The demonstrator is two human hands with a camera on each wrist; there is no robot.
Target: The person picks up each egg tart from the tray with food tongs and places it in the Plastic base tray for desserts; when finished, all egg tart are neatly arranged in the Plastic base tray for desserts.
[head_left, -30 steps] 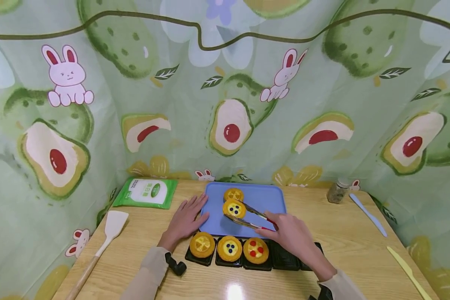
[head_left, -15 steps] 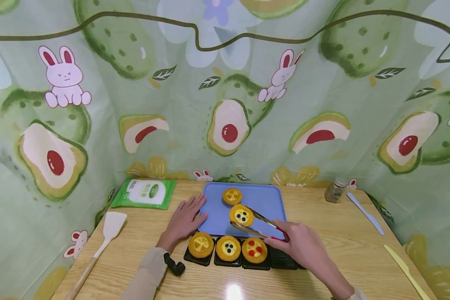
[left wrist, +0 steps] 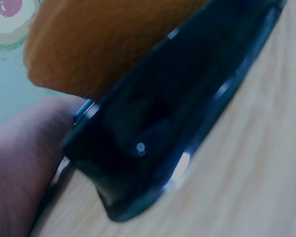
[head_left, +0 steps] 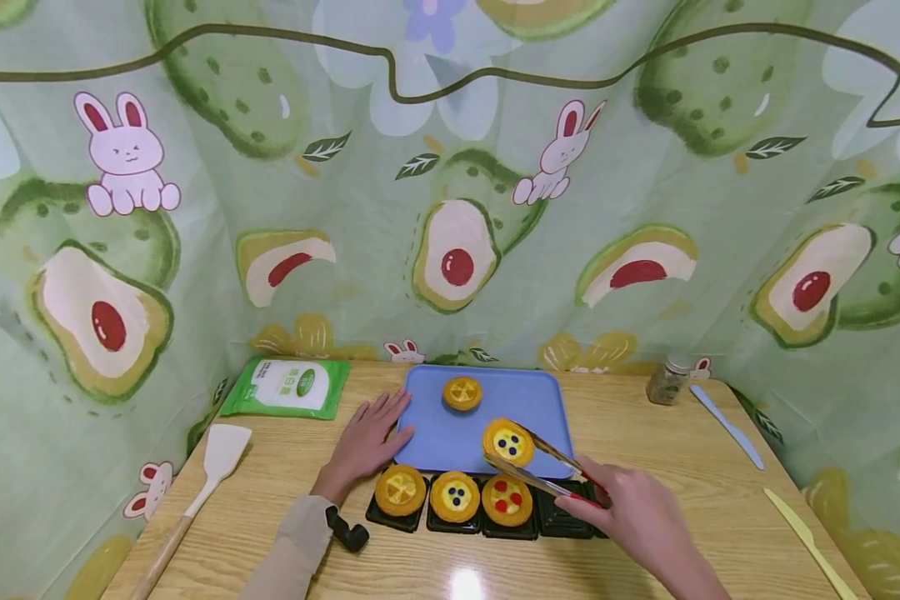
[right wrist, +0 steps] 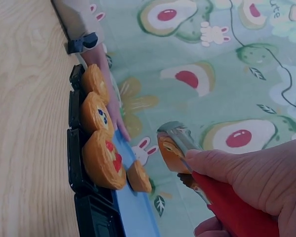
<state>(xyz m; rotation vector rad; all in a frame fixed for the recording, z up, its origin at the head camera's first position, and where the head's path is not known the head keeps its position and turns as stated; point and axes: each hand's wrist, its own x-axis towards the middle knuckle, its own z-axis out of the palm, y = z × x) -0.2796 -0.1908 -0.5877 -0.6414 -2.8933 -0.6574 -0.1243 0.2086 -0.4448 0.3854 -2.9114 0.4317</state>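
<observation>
My right hand (head_left: pixel 637 512) grips red-handled metal tongs (head_left: pixel 532 477). Between the tong tips is an egg tart with blueberry-like dots (head_left: pixel 509 442), raised over the tray's front right part; the right wrist view shows this held tart (right wrist: pixel 171 155) from the side. My left hand (head_left: pixel 365 442) rests at the blue tray's (head_left: pixel 525 400) left edge with fingers straight. Another tart with wedge-shaped topping (head_left: pixel 462 392) lies at the back of the tray. In front of it, black square holders carry a wedge-topped tart (head_left: pixel 401 490), a blue-dotted tart (head_left: pixel 454 497) and a red-dotted tart (head_left: pixel 507 501).
A bare black holder (head_left: pixel 562 510) continues the row to the right, partly under the tongs. A white spatula (head_left: pixel 221 454) and a green packet (head_left: pixel 288 387) lie left. A small jar (head_left: pixel 666 383), a blue knife (head_left: pixel 727 427) and a yellow knife (head_left: pixel 806 537) are at right.
My right hand has moved right and toward the front, carrying the blue-dotted tart in the tongs away from the wedge-topped tart on the tray. The left hand stays at the tray's edge.
</observation>
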